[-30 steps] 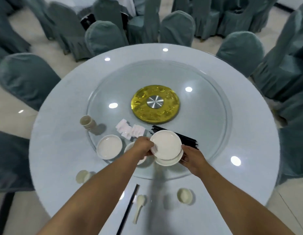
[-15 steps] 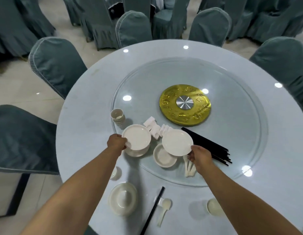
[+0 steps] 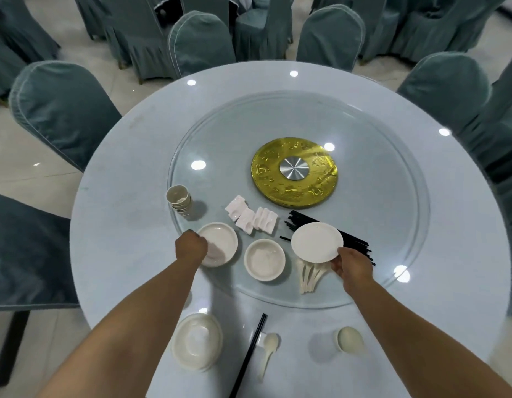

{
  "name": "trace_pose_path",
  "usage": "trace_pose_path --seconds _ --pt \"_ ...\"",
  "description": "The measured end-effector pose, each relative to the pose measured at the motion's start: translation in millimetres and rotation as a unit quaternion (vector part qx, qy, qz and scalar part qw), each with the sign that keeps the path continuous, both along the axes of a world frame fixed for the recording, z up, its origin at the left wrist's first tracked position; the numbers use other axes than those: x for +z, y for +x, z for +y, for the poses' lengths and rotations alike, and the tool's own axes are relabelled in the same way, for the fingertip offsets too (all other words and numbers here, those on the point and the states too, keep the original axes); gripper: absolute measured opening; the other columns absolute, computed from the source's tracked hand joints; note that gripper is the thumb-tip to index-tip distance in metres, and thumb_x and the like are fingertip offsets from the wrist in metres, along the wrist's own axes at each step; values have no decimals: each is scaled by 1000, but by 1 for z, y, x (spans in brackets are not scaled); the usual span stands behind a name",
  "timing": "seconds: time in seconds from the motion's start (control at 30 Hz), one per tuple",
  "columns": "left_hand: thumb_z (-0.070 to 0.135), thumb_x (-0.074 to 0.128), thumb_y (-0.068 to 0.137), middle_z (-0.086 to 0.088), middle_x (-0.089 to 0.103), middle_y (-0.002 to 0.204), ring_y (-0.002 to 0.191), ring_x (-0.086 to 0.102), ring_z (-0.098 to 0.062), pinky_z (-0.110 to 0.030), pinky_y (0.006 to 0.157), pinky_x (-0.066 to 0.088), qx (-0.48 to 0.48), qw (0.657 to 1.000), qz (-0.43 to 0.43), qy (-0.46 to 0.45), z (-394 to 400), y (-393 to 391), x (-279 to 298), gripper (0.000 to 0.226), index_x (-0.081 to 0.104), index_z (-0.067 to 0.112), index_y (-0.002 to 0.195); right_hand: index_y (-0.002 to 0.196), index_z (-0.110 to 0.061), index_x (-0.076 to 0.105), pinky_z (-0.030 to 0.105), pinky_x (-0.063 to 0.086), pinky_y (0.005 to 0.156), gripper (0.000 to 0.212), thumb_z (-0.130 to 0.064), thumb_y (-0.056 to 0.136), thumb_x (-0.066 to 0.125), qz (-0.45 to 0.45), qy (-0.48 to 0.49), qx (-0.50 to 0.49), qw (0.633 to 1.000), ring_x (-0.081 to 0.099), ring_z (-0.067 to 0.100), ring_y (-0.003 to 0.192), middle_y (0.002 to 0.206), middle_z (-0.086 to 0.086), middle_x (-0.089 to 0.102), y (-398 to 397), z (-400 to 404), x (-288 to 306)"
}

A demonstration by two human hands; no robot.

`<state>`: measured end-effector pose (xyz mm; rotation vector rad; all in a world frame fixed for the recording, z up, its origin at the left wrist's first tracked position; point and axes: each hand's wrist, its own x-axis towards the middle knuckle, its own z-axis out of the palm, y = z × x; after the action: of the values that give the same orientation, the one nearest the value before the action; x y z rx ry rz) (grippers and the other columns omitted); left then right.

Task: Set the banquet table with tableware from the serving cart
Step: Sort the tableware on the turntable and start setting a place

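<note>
Since half a second ago, both plates have been moved only a little: the one on the left has been brought down almost onto the glass, and the one on the right has been kept in the air.

Nearest, one place is already set on the table: a plate with a bowl, a pair of black chopsticks, a spoon and a small cup. The chopsticks are laid long-ways, pointing from the near edge up toward the middle of the table, and the spoon is laid the same way just beside them.

Farther in, a plate is gripped at its near-left rim by the left hand; it looks flat on the glass turntable, though touching cannot be told for sure. A second plate is pinched at its near rim by the right hand and held a bit tilted above the loose black chopsticks. A stack of bowls and some spare spoons lie between the hands.

Beyond, chopstick rests and stacked cups are waiting. Most seats look still to be set.
</note>
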<state>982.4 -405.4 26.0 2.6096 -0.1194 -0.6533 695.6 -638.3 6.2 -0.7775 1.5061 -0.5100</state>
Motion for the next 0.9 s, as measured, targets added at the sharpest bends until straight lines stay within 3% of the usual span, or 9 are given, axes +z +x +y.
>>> trace_pose_path --seconds 0.23,0.37,0.47,0.6,0.77,0.9 --pt "20 54 92 -18 72 100 100 65 -34 -38 90 50 -110 991 20 -75 -76 -73 25 24 71 4 98 86 -11 67 33 56 60 11 -2 89 61 -33 2 -27 999 66 24 67 83 13 69 -31 -14 7" --pt "19 54 89 -16 74 88 89 68 -31 -34 82 53 -189 977 46 -92 -136 -135 33 24 71 3 88 88 -7 68 38 59 72 8 -2 89 62 -36 -13 -54 998 66 25 71 83 14 68 -75 -33 8" --pt "25 46 93 -17 73 83 85 69 -32 -35 81 54 -243 963 62 -94 -177 -185 31 37 70 -1 81 84 -6 67 39 59 77 7 -2 88 62 -15 -23 -90 996 65 28 71 76 16 66 -124 -50 8" --pt "31 39 95 -19 73 87 91 68 -34 -37 87 54 -299 946 101 -72 -217 -249 18 48 72 -3 84 81 -6 68 34 58 71 10 -2 87 62 23 -22 -130 991 66 27 66 77 17 68 -200 -61 2" --pt "28 44 93 -20 72 90 88 69 -34 -40 82 57 -373 917 140 -34 -251 -316 -3 44 70 -7 87 82 -5 68 37 58 77 12 0 88 60 58 9 -167 984 66 27 70 77 13 68 -277 -58 -19" --pt "22 45 93 -22 72 93 91 69 -34 -40 85 56 -425 894 144 0 -267 -353 -20 40 68 -10 89 78 -9 66 34 56 70 17 1 91 58 82 43 -176 980 65 24 75 83 12 68 -309 -45 -40"
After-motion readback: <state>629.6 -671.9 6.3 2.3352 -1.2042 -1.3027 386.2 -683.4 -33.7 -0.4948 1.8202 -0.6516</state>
